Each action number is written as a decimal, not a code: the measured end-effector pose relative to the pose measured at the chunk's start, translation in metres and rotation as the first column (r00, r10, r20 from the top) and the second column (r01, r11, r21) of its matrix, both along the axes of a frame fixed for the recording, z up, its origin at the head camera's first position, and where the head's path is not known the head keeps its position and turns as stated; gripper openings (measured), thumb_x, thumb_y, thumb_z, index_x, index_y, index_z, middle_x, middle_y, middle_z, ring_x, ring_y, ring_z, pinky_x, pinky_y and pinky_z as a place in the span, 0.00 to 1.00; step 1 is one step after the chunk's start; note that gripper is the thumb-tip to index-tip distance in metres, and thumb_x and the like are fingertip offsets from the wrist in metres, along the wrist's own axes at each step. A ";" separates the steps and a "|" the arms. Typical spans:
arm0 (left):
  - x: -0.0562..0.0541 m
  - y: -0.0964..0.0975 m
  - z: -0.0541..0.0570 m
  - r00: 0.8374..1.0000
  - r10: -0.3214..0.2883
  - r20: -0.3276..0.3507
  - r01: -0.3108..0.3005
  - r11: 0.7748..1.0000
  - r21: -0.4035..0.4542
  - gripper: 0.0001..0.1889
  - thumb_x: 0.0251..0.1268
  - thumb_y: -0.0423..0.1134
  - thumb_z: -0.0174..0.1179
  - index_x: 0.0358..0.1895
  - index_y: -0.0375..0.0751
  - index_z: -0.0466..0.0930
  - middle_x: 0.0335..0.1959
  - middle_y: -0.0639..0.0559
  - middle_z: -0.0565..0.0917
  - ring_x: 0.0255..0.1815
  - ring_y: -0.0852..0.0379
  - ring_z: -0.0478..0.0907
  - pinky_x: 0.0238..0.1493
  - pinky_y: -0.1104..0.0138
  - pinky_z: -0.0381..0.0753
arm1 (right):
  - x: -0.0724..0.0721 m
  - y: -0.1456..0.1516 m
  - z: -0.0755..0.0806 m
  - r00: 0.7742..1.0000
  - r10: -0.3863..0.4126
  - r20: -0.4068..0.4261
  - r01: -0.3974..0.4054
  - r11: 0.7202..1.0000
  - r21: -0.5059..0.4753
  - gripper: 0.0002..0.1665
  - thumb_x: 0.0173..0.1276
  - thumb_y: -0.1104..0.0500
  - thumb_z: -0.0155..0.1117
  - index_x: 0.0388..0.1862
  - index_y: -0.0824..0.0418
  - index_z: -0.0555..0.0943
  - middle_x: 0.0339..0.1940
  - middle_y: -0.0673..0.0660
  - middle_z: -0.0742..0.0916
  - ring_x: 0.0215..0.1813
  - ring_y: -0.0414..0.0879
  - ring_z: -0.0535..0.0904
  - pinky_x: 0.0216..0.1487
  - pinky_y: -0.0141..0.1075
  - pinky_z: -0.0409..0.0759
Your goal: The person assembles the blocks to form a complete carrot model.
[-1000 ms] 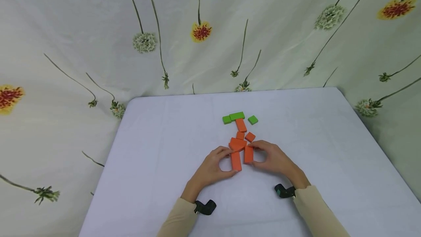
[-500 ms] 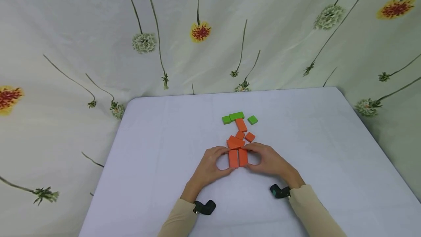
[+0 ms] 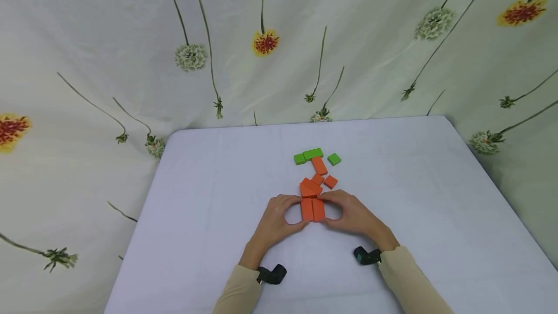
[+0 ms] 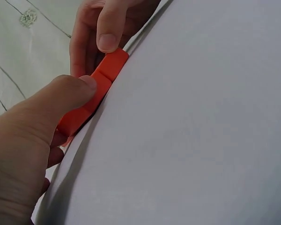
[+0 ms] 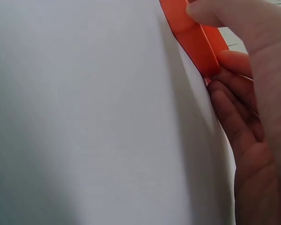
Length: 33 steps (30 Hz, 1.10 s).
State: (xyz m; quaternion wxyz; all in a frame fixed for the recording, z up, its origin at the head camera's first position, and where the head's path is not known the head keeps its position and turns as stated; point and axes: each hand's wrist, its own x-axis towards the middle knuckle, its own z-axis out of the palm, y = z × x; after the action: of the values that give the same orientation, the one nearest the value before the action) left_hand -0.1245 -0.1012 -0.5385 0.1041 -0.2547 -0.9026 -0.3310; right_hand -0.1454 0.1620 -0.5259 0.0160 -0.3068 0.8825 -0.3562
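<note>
Two orange rectangular blocks lie side by side on the white table, their long sides touching or nearly so. My left hand (image 3: 275, 219) pinches the left orange block (image 3: 307, 211) between thumb and fingers at its near and far ends. On the other side my right hand (image 3: 355, 214) pinches the right orange block (image 3: 318, 210) the same way. Just beyond them, orange angled blocks (image 3: 310, 189) sit against their far ends. In the left wrist view, the thumb presses the end of an orange block (image 4: 77, 119). The right wrist view has an orange block (image 5: 196, 47) under the thumb.
Farther back lie two small orange blocks, one nearer the middle (image 3: 317, 179) and one to the right (image 3: 331, 181). Beyond is a longer orange block (image 3: 319, 165) touching a green bar (image 3: 313, 154). Green small blocks flank it, left (image 3: 300, 159) and right (image 3: 334, 159). A flowered cloth hangs behind the table (image 3: 209, 178).
My right hand has moved left with its block, closing the gap to the left block. The left block has shifted slightly left and straightened, and the angled orange blocks have turned and shifted left.
</note>
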 end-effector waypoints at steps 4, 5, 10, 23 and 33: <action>0.001 -0.001 0.000 1.000 -0.003 -0.016 0.003 1.000 0.004 0.29 0.54 0.48 0.79 0.59 0.44 0.84 0.54 0.53 0.87 0.58 0.54 0.80 0.64 0.53 0.76 | 0.001 -0.001 -0.002 1.000 -0.007 -0.006 0.006 1.000 -0.010 0.32 0.60 0.55 0.79 0.64 0.56 0.82 0.60 0.50 0.86 0.60 0.46 0.81 0.63 0.47 0.82; 0.001 -0.001 0.000 1.000 -0.004 -0.020 0.004 1.000 0.003 0.29 0.53 0.48 0.79 0.59 0.44 0.84 0.54 0.53 0.87 0.58 0.54 0.80 0.64 0.53 0.76 | 0.001 -0.002 -0.002 1.000 -0.006 -0.007 0.006 1.000 -0.014 0.32 0.60 0.55 0.79 0.64 0.56 0.82 0.60 0.51 0.86 0.60 0.46 0.81 0.63 0.47 0.82; 0.002 -0.002 -0.001 1.000 -0.002 -0.006 0.002 1.000 0.000 0.29 0.54 0.48 0.79 0.59 0.45 0.84 0.54 0.53 0.87 0.58 0.54 0.80 0.65 0.53 0.75 | 0.002 -0.004 0.000 1.000 0.001 -0.015 -0.001 1.000 -0.019 0.31 0.60 0.56 0.79 0.64 0.56 0.83 0.60 0.51 0.86 0.59 0.46 0.81 0.62 0.47 0.82; 0.000 -0.002 -0.002 1.000 0.008 -0.008 -0.008 1.000 -0.002 0.29 0.55 0.49 0.78 0.60 0.45 0.83 0.54 0.54 0.87 0.59 0.54 0.79 0.64 0.54 0.76 | 0.000 -0.005 0.002 1.000 0.003 0.019 -0.003 1.000 -0.011 0.31 0.62 0.54 0.78 0.65 0.53 0.82 0.61 0.48 0.86 0.60 0.45 0.80 0.64 0.48 0.81; -0.001 -0.001 -0.006 1.000 0.004 0.007 -0.004 1.000 0.013 0.29 0.55 0.48 0.78 0.60 0.45 0.83 0.55 0.54 0.87 0.59 0.55 0.79 0.65 0.55 0.76 | 0.000 -0.004 0.008 0.999 -0.007 0.035 0.006 1.000 0.005 0.31 0.62 0.53 0.78 0.65 0.52 0.82 0.61 0.47 0.86 0.61 0.45 0.80 0.65 0.49 0.80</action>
State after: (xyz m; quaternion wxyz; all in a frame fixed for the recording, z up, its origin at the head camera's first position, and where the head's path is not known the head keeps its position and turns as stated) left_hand -0.1258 -0.1026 -0.5447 0.1032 -0.2510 -0.9013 -0.3376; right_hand -0.1455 0.1582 -0.5181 0.0309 -0.2977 0.8838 -0.3595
